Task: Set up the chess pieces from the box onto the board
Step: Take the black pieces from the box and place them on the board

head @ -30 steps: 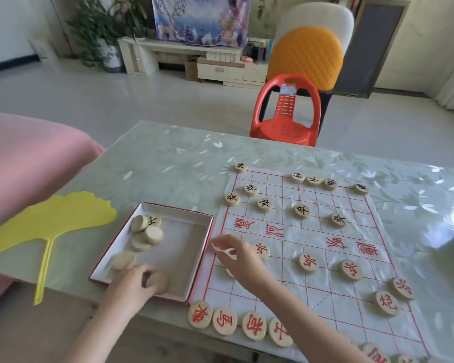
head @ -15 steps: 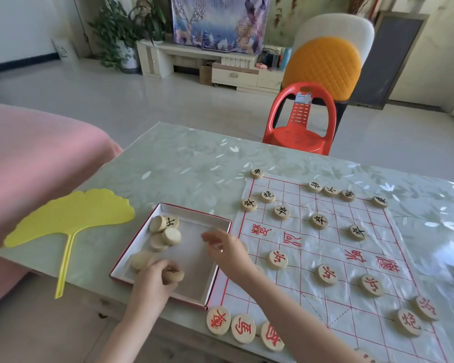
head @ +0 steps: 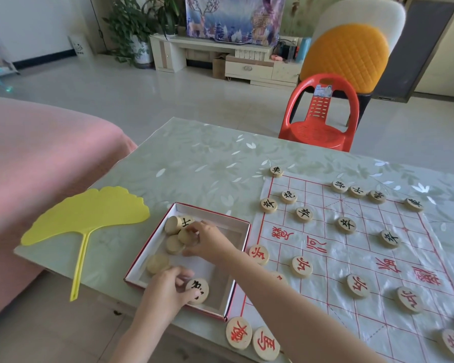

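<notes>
The step in hand is taking the remaining pieces out of the shallow white cardboard box with a red rim (head: 220, 215). The left hand (head: 165, 292) pinches a round pale wooden piece with a black character (head: 199, 291) between thumb and curled fingers, at the near side of the box. The right hand (head: 209, 239) has its fingers curled over a plain face-down wooden disc (head: 185, 236) at the far side. The fingertips close on its edge, but whether it has left the bottom I cannot tell.

To do this well, each hand should take its disc by the rim, lift it straight up, and turn it face up to read the character before carrying it. Just beyond the right fingertips, more discs lean on each other, so a sideways pull would probably disturb them. Between the two grips lies one more face-down disc.

The pieces look thick, smooth and light, with a mark on one face only. To the right of both grips lies the thin plastic board sheet with a red grid (head: 364, 247). Its far row of black pieces has gaps, so I judge the black piece belongs there.
</notes>
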